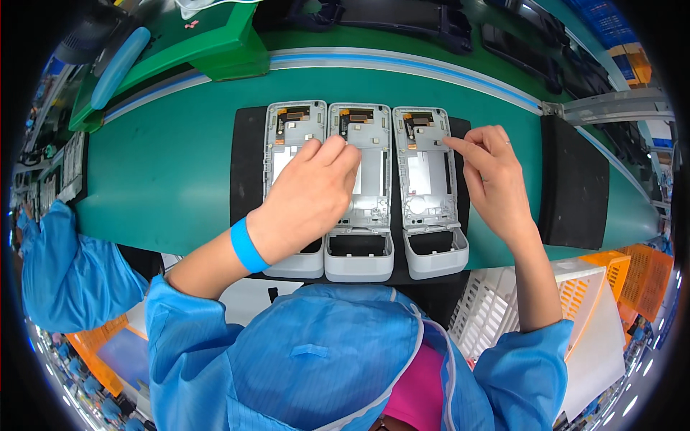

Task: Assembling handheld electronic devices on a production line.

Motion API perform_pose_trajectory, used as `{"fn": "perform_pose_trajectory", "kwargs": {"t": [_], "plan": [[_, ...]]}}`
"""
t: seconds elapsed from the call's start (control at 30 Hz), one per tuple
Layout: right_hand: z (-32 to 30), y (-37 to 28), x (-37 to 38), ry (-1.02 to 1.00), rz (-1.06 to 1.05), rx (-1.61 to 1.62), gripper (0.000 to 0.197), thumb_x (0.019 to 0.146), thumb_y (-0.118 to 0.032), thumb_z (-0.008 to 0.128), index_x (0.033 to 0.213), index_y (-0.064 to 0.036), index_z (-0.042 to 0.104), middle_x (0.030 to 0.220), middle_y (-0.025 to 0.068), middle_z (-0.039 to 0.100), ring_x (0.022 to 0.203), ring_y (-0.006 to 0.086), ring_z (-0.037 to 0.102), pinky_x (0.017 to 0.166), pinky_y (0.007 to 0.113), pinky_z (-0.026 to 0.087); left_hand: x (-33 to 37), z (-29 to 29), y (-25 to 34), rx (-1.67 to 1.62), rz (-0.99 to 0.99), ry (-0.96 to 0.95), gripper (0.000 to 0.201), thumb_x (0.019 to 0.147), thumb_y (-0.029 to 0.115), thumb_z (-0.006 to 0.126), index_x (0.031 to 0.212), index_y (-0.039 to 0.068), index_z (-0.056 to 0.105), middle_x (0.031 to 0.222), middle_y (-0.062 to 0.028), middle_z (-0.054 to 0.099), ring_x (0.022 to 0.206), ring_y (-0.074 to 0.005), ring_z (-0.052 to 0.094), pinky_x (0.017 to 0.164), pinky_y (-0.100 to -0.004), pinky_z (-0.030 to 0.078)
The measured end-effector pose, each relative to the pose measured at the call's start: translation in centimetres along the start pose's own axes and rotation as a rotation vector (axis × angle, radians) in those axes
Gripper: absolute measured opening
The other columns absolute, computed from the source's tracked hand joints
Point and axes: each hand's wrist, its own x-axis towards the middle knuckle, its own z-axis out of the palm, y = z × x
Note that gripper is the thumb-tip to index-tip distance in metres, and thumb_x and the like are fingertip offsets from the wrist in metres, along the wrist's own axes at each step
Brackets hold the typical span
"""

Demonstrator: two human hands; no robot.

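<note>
Three grey plastic device housings lie side by side: a left housing (295, 129), a middle housing (374, 183) and a right housing (424, 172). Each has a deep hollow end toward me and a dark-and-orange flex part near its far end. Over the left and middle housings is my left hand (305, 197), its fingers drawn together at the middle one; whatever they may hold is hidden. My right hand (496, 176) reaches in from the right, index finger stretched to the right housing's upper right edge. Its thumb stands apart from that finger, with no object visible between them.
The housings rest on a black mat (248, 154) on a green bench top (158, 165). Another black pad (575, 183) lies to the right. A green stand (230, 50) is at the far left, and a metal rail (402, 66) runs behind. White and orange baskets (496, 302) stand below right.
</note>
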Motion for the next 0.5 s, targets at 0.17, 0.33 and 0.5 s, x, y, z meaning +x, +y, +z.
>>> {"fn": "perform_pose_trajectory", "kwargs": {"t": [0.17,0.33,0.5], "plan": [[1.4,-0.8,-1.0,-0.083,-0.055,-0.123,0.038,0.072,0.009,0.063,0.108,-0.0010,0.072,0.094,0.0119,0.058,0.089,0.0302,0.057,0.075,0.039,0.052,1.3,-0.9,0.6,0.019,0.024,-0.171,0.034,0.079,0.008,0.060,0.106,-0.012,0.066,0.102,-0.0117,0.056,0.104,-0.0269,0.052,0.091,-0.0366,0.045],[2.5,-1.7,-1.4,-0.162,-0.100,-0.204,0.043,0.072,0.005,0.062,0.115,0.0037,0.069,0.098,0.0126,0.058,0.094,0.0296,0.055,0.081,0.038,0.051,0.6,-1.1,-1.0,-0.057,0.045,-0.155,0.035,0.077,0.005,0.061,0.109,-0.010,0.066,0.102,-0.0131,0.056,0.103,-0.0283,0.052,0.091,-0.0378,0.046],[2.3,-1.7,-1.7,-0.191,-0.044,-0.141,0.052,0.072,0.011,0.058,0.123,0.0048,0.065,0.101,0.0144,0.057,0.096,0.0317,0.055,0.082,0.040,0.051,-1.8,-3.4,-5.5,-0.438,-0.161,0.250,0.050,0.073,-0.013,0.053,0.120,-0.002,0.068,0.099,-0.0151,0.058,0.096,-0.0311,0.054,0.085,-0.0393,0.048]]}}
